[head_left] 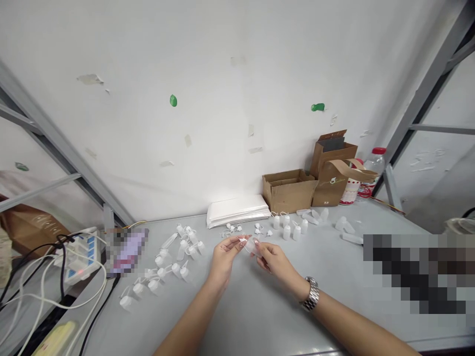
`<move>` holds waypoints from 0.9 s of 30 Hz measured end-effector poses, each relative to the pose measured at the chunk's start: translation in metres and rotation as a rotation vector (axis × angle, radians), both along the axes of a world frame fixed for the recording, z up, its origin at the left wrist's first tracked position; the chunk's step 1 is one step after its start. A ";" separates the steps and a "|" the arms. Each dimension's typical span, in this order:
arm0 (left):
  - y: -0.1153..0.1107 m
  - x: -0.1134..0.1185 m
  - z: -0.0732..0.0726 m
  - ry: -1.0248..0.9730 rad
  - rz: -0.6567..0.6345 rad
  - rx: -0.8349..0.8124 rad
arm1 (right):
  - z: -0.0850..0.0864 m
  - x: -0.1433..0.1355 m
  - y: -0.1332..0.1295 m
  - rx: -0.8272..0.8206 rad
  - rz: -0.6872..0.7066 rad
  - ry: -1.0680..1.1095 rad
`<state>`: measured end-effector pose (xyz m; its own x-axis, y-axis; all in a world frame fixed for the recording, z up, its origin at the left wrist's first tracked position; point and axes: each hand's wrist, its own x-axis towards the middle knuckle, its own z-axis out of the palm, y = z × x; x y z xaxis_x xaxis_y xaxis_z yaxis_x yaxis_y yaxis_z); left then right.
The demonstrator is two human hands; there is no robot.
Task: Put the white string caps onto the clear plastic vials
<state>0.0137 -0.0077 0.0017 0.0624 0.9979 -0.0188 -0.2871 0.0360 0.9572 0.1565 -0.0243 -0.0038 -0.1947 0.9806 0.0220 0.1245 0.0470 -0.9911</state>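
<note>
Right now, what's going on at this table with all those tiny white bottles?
A person holds one small translucent bottle over the grey table, pinched between the left hand and right hand. More small bottles with tethered caps lie scattered to the left, and a few capped bottles stand behind the hands, before an open cardboard box.

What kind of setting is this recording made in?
Probably a small packing or assembly workbench. Rows of small white plastic bottles lie on a grey table, with cardboard boxes against the wall and metal shelving struts at the sides.
</note>
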 end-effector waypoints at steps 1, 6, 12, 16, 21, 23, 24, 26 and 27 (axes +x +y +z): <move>0.000 0.000 0.001 -0.001 -0.006 -0.004 | 0.001 0.001 0.002 -0.049 0.024 0.039; 0.001 0.001 0.001 0.017 0.008 0.012 | 0.003 0.005 0.006 -0.079 0.027 0.146; 0.003 -0.002 -0.001 0.019 -0.006 0.000 | 0.006 0.010 0.007 -0.180 0.112 0.217; 0.001 -0.001 0.004 -0.005 -0.026 0.036 | 0.004 0.009 0.005 -0.381 0.258 0.400; 0.001 -0.003 0.006 0.035 0.006 0.052 | 0.005 0.006 0.005 -0.318 0.151 0.402; 0.002 -0.004 0.005 0.023 0.020 0.049 | 0.007 0.007 0.005 -0.242 0.071 0.366; 0.002 -0.004 0.005 0.014 0.012 0.044 | 0.007 0.007 0.006 -0.215 0.058 0.358; 0.003 -0.005 0.005 0.002 -0.026 0.036 | 0.006 0.008 0.005 -0.226 0.095 0.375; 0.003 -0.005 0.005 0.002 -0.047 0.038 | 0.005 0.008 0.005 -0.270 0.137 0.388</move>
<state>0.0087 -0.0047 0.0065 0.1088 0.9939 0.0189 -0.2844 0.0129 0.9586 0.1646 -0.0192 0.0014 -0.3498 0.9273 -0.1330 -0.2456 -0.2277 -0.9422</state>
